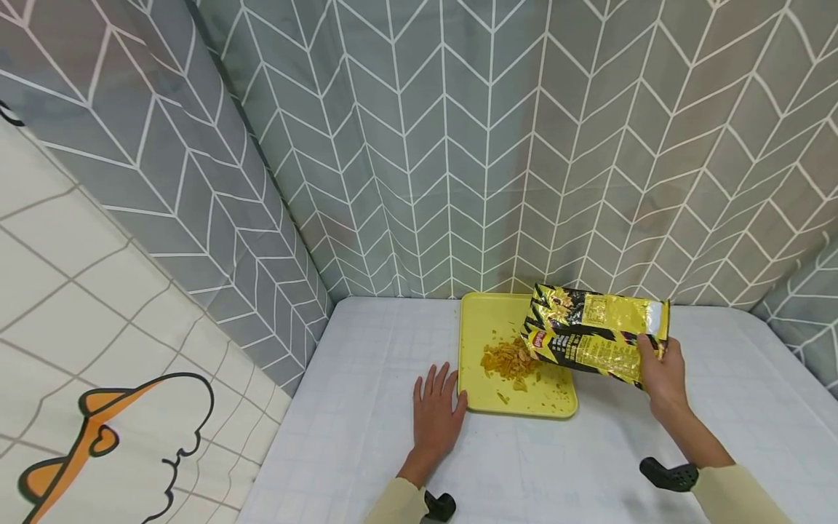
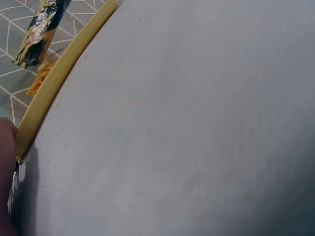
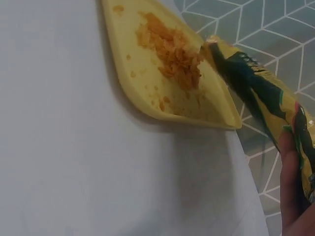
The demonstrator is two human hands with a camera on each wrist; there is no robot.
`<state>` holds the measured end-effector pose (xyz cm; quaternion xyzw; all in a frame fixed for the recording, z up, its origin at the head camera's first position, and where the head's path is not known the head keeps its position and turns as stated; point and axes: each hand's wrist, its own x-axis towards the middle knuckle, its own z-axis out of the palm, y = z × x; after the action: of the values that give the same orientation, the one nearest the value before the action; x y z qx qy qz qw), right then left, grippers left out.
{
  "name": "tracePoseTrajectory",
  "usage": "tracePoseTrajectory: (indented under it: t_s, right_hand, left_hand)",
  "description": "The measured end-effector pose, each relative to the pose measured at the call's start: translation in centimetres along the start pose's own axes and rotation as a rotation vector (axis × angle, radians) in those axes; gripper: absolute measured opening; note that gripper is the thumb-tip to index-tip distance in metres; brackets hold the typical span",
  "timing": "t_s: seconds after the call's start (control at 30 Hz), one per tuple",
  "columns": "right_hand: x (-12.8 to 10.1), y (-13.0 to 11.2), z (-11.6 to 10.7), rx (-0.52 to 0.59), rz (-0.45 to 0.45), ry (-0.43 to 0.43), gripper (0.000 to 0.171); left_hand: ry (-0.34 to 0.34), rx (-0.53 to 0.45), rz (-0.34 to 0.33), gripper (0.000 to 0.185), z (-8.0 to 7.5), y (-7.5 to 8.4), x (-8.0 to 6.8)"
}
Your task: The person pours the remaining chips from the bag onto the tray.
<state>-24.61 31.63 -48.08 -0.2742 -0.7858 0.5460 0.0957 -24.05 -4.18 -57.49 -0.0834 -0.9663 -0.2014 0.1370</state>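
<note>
My right hand (image 1: 664,375) grips the closed end of a yellow and black chip bag (image 1: 596,331), thumb on top. The bag is tilted over a yellow tray (image 1: 478,316), its other end low above a heap of broken chips (image 1: 507,360). In the right wrist view the bag (image 3: 256,83) points down at the crumbled chips (image 3: 177,59). My left hand (image 1: 435,418) rests on the table with fingers extended, the thumb side against the tray's left edge. Only part of that hand (image 2: 7,172) shows in the left wrist view, beside the tray rim (image 2: 59,73).
A white cloth covers the table (image 1: 366,364). Behind it hangs a grey curtain (image 1: 458,182) with white chevron lines, close to the tray's far edge. A white cloth with a cartoon print (image 1: 144,437) lies at the left. Small crumbs are scattered across the tray.
</note>
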Motion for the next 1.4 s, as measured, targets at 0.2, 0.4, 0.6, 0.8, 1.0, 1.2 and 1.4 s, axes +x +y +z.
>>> tracePoseTrajectory:
  t_s: [0.2,0.4,0.6,0.8,1.0,1.2,1.4]
  right_hand:
    - [0.15,-0.14,-0.31,0.073,0.042,0.002,0.072]
    - [0.33,0.26,-0.29,0.017,0.021,0.005,0.071]
    - [0.25,0.25,-0.45,0.094,0.043,-0.033,0.071]
    - [0.1,0.2,-0.27,-0.021,-0.015,-0.021,0.073]
    - [0.28,0.09,-0.28,0.075,0.018,-0.047,0.072]
    - [0.25,0.41,-0.27,-0.016,-0.021,-0.037,0.072]
    - [0.42,0.36,-0.41,0.007,0.002,-0.04,0.073]
  left_hand:
    - [0.01,0.0,0.003,0.048,0.13,-0.09,0.03]
    - [0.049,0.0,0.02,0.046,0.21,-0.05,-0.02]
    - [0.041,0.002,0.016,0.046,0.19,-0.05,0.02]
    - [0.046,0.022,0.02,0.046,0.38,-0.12,-0.04]
    - [0.075,0.016,0.034,0.045,0.57,-0.16,-0.03]
    - [0.043,0.031,0.027,0.046,0.51,-0.19,0.0]
    - [0.052,0.049,0.04,0.046,0.53,-0.3,0.06]
